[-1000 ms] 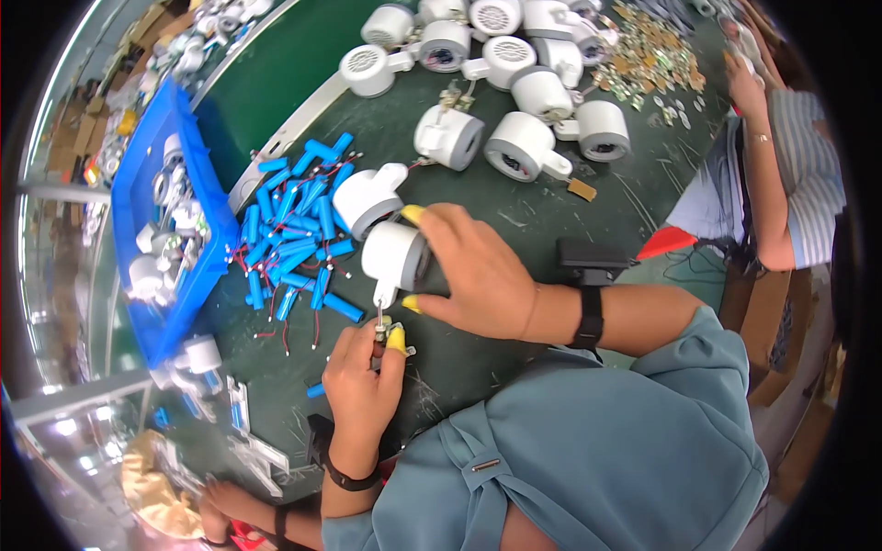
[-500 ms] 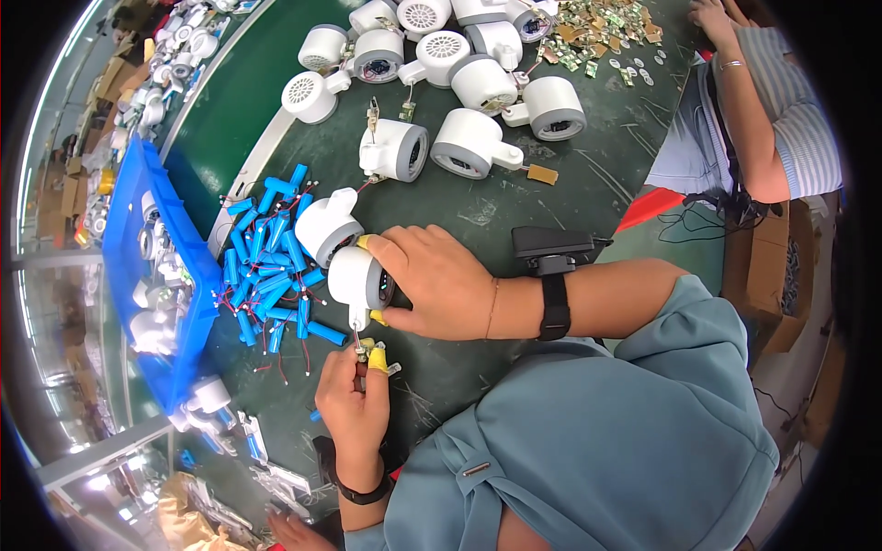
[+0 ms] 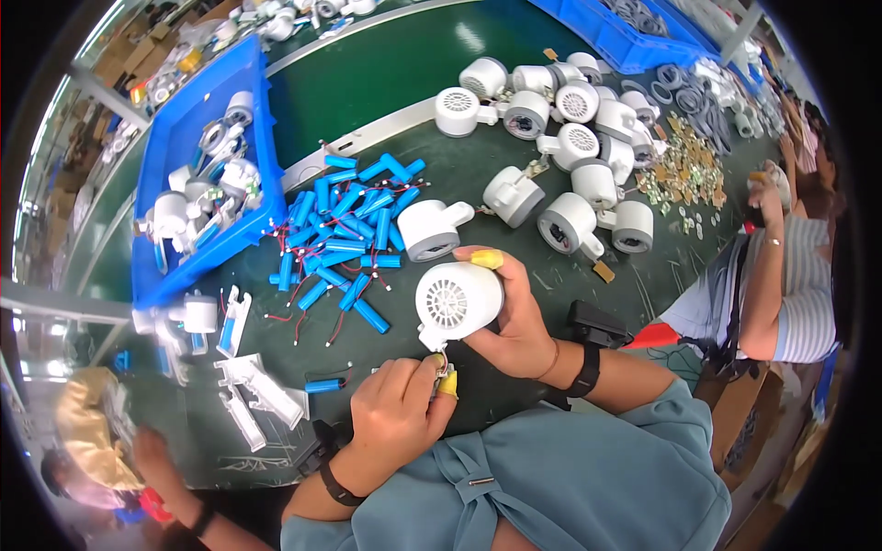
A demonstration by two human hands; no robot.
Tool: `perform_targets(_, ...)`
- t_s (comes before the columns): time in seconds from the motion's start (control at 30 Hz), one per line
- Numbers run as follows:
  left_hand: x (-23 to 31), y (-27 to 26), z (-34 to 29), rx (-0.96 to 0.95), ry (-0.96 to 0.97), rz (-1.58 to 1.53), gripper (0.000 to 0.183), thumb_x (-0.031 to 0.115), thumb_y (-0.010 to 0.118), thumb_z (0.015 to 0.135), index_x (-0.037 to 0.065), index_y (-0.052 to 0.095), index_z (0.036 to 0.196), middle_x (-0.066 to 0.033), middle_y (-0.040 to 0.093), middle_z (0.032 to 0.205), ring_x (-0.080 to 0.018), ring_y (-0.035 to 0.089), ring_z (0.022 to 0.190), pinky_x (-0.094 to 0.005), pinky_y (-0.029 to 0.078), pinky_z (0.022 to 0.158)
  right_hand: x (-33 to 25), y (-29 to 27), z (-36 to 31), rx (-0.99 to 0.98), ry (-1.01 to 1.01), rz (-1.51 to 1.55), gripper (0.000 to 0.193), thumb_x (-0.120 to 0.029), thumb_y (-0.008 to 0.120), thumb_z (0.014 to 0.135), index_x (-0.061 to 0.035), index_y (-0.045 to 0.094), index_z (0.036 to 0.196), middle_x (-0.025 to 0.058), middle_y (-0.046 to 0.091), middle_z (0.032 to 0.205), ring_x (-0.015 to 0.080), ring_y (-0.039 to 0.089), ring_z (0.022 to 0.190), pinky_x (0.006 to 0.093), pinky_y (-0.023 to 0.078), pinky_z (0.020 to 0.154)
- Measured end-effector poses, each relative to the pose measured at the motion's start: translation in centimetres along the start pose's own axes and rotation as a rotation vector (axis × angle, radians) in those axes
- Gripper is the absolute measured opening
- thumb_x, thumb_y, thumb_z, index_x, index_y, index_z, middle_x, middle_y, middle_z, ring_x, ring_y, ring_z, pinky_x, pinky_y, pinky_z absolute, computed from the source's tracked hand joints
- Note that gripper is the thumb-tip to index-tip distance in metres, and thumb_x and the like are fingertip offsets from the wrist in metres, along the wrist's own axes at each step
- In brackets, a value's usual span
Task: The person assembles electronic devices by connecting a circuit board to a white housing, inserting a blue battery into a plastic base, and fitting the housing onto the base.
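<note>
My right hand [image 3: 522,332] grips a round white fan housing [image 3: 464,292] from its right side, thumb below and fingers behind. Its slotted grille faces up, and its short neck points down toward my left hand [image 3: 397,404]. The left fingers pinch a small circuit board [image 3: 442,369] on thin wires at the end of that neck; most of the board is hidden. Yellow covers wrap a fingertip on each hand. Just beyond the held piece, another white housing [image 3: 432,230] with a grey rim lies on the dark green table [image 3: 441,174].
Blue cylindrical batteries [image 3: 354,225] with red leads lie heaped to the left. A blue bin [image 3: 204,253] holds white parts. Several housings [image 3: 593,184] and a pile of small boards [image 3: 684,170] spread at the far right. White plastic pieces [image 3: 266,390] lie near left. Co-workers [image 3: 781,285] sit on both sides.
My view has shifted, so the table's contents appear elsewhere. The held housing has turned from showing its grey-rimmed opening to showing its grille. My left fingers stay at the neck's wires.
</note>
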State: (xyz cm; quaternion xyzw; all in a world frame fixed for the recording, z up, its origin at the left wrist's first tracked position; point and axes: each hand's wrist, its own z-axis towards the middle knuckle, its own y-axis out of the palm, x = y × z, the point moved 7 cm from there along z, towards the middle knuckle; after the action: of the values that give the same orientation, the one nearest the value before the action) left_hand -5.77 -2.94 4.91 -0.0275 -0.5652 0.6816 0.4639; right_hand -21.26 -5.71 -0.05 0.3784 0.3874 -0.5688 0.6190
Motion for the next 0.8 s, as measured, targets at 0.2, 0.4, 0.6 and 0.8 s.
perform_targets(0.2, -0.6, -0.7, -0.3, 0.020, -0.028, -0.078, 0.032, 0.005, 0.075, 0.068, 0.000, 0.067, 0.098, -0.0103, 0.060, 0.080, -0.0257, 0.061, 0.064, -0.0351, 0.049, 0.055, 0.7, -0.1, -0.4, -0.031, 0.104, 0.004, 0.080, 0.008, 0.066, 0.074, -0.0038, 0.028, 0.143, 0.0147, 0.040, 0.141, 0.0241, 0.046, 0.131, 0.0376, 0.041, 0.108)
perform_targets(0.4, -2.6, -3.4, -1.4, -0.151, -0.359, -0.652, 0.023, -0.004, 0.070, 0.079, -0.002, 0.068, 0.102, -0.0053, 0.060, 0.079, -0.0107, 0.058, 0.068, -0.0246, 0.042, 0.056, -0.2, 0.5, -0.6, -0.198, 0.114, -0.319, 0.075, -0.004, 0.074, 0.073, 0.0030, 0.037, 0.139, 0.0135, 0.046, 0.128, 0.0241, 0.055, 0.118, 0.0353, 0.044, 0.100)
perform_targets(0.6, -7.3, -13.1, -6.7, 0.172, -0.823, -0.744, 0.019, -0.003, 0.054, 0.087, -0.005, 0.068, 0.099, -0.0011, 0.062, 0.078, -0.0056, 0.053, 0.064, -0.0213, 0.038, 0.053, -1.4, 3.3, -0.6, -0.404, 0.094, -0.328, 0.061, -0.002, 0.073, 0.078, 0.0000, 0.047, 0.133, 0.0123, 0.061, 0.104, 0.0218, 0.066, 0.088, 0.0325, 0.052, 0.083)
perform_targets(0.8, -17.1, -26.2, -16.2, 0.386, -1.025, 0.215, 0.027, 0.024, 0.067, 0.090, -0.001, 0.070, 0.099, 0.0021, 0.062, 0.071, -0.0055, 0.051, 0.059, -0.0225, 0.037, 0.052, -0.1, 3.6, -1.1, -0.429, 0.201, -0.297, 0.053, 0.007, 0.066, 0.081, -0.0027, 0.049, 0.131, 0.0112, 0.062, 0.104, 0.0192, 0.066, 0.083, 0.0289, 0.054, 0.077)
